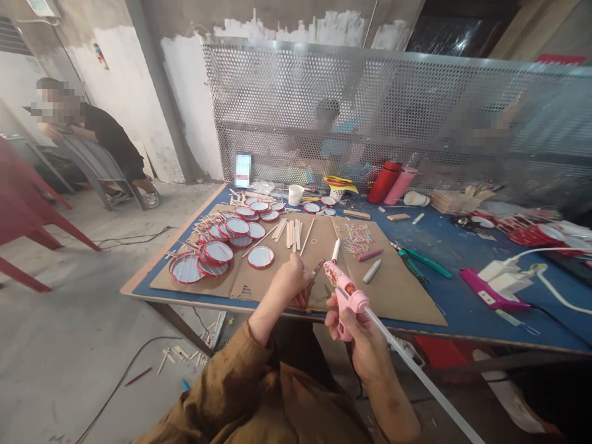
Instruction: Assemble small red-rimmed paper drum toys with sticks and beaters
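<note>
My right hand (367, 345) grips a pink hot glue gun (351, 297), its nozzle pointing left; a long translucent glue stick (416, 364) runs out of its back. My left hand (292, 279) is closed in a pinch around a short wooden stick (318, 266), whose far end lies close to the nozzle. Both hands are over the front edge of a cardboard sheet (277, 293). Beyond the left hand lie several flat wooden sticks (293, 234). One red-rimmed round drum (261, 257) lies to its left, beside a heap of similar drums (218, 251).
Pliers with green handles (428, 262), loose coloured bands (358, 239) and a magenta power strip (490, 290) lie to the right. Along the back stand a phone (243, 170), a paper cup (296, 195) and a red bottle (385, 181). Behind is a perforated metal screen (277, 92).
</note>
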Demonstrator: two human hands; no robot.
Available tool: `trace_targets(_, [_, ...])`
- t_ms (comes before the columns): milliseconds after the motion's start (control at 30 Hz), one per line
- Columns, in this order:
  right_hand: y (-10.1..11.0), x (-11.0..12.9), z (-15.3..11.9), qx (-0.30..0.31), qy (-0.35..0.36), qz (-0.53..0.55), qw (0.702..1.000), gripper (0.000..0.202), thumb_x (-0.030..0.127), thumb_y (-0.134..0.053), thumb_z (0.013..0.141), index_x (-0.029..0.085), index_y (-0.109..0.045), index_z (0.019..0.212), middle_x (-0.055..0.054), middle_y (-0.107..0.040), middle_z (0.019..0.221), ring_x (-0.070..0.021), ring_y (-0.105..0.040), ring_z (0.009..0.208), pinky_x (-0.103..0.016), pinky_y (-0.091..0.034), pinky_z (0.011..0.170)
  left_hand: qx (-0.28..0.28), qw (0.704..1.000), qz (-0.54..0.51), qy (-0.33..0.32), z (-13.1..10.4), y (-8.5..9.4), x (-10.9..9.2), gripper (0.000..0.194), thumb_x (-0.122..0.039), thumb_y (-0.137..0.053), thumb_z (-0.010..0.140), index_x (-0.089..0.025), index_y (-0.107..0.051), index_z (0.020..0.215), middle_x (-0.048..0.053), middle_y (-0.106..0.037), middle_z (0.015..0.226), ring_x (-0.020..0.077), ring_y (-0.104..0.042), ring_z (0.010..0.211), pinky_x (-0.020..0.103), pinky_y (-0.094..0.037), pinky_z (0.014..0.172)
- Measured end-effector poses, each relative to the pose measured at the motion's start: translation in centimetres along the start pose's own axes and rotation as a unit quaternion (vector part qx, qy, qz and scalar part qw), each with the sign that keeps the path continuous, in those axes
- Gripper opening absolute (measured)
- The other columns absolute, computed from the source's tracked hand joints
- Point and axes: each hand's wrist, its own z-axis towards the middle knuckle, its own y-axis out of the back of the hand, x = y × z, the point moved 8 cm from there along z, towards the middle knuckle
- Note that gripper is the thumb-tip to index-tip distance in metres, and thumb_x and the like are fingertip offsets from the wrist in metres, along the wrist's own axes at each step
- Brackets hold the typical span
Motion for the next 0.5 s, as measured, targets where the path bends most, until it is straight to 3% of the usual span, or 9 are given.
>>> trace_targets(133, [0.2,0.5,-0.5,-0.004,0.0,-0.008,1.0,0.039,0.049,-0.067,0.074,0.018,-0.06,0.096,-0.004,-0.063,0.071,-0.0115,-0.047,0.05,-0.026,-0.033,0.044,-0.033,0.999,-0.004,-0.002,0.0,0.2,-0.7,0.032,-0.042,-0.061,0.077,-0.017,-0.047,0.091,-0.01,-0.037,0.028,0.0147,-0.04,0.021,0.022,-0.035,0.037])
trace_targets(233, [0.3,0.6,-0.8,0.0,-0.001,-0.017,1.0,0.039,0.051,-0.065,0.075,0.018,-0.061,0.094,-0.002,-0.061,0.065,-0.0112,-0.045,0.049,-0.025,-0.033,0.044,-0.023,0.999,-0.03,0.009,-0.3,0.3,-0.7,0.031,-0.043,-0.059,0.079,-0.018,-0.046,0.091,-0.01,-0.038,0.028,0.0141,-0.042,0.022,0.022,-0.037,0.039])
trace_targets(367, [0.4,0.4,-1.1,0.004,0.001,-0.009,1.0,0.035,0.049,-0.065,0.076,0.019,-0.059,0.092,-0.002,-0.061,0.067,-0.0112,-0.045,0.05,-0.025,-0.034,0.045,0.091,0.993,-0.072,0.016,-1.2,-0.1,-0.2,0.018,-0.032,-0.051,0.086,-0.019,-0.04,0.093,-0.007,-0.054,0.042,0.0119,-0.051,0.031,0.019,-0.042,0.04])
trace_targets(500, [0.5,0.4,-1.4,0.003,0.001,-0.01,1.0,0.036,0.05,-0.064,0.077,0.018,-0.059,0.092,-0.002,-0.06,0.065,-0.0107,-0.043,0.049,-0.025,-0.032,0.044,0.185,0.974,-0.129,-0.027,-1.8,-0.1,-0.2,0.024,-0.017,-0.062,0.077,-0.017,-0.04,0.088,-0.003,-0.063,0.061,0.0084,-0.059,0.043,0.017,-0.047,0.044])
